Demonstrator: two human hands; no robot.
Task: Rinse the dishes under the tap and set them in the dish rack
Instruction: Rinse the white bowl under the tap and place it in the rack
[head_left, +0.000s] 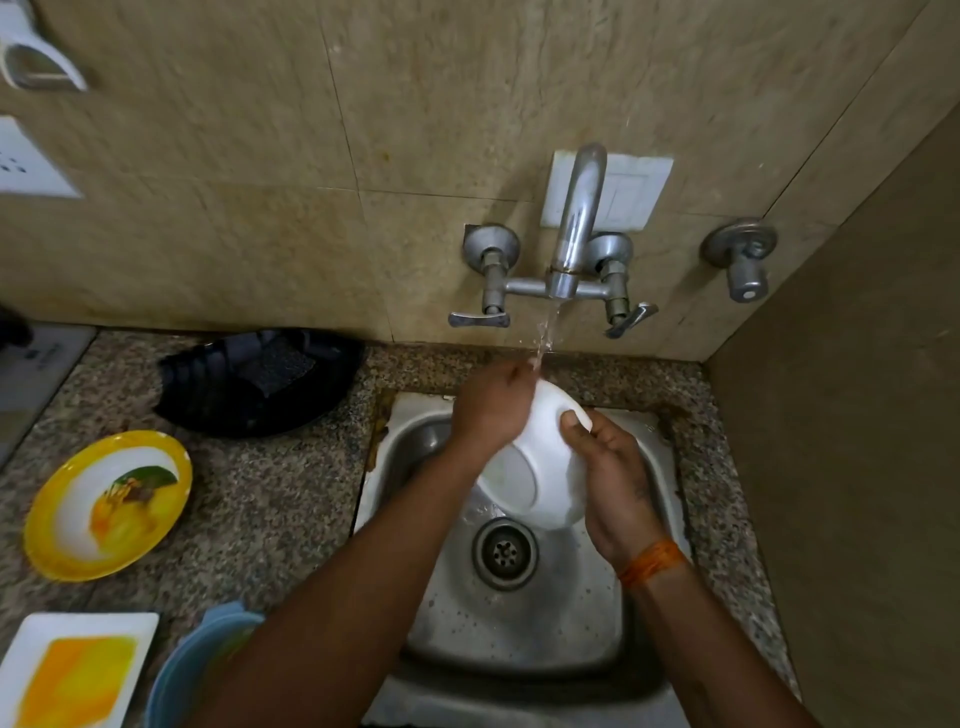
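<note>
We hold the white bowl (540, 457) tilted over the sink (519, 623), its base turned towards us, with water from the tap (576, 223) landing on its upper rim. Our left hand (491, 410) grips the far edge and our right hand (608, 467) clasps the near side, thumb pressed on the wall. So we are in the rinsing step. Next we judge the bowl needs carrying left to the black dish rack (260, 384) on the bench (270, 499). The yellow plate (109, 504), the white square plate (78, 670) and the blue bowl (197, 665) wait unrinsed.
</note>
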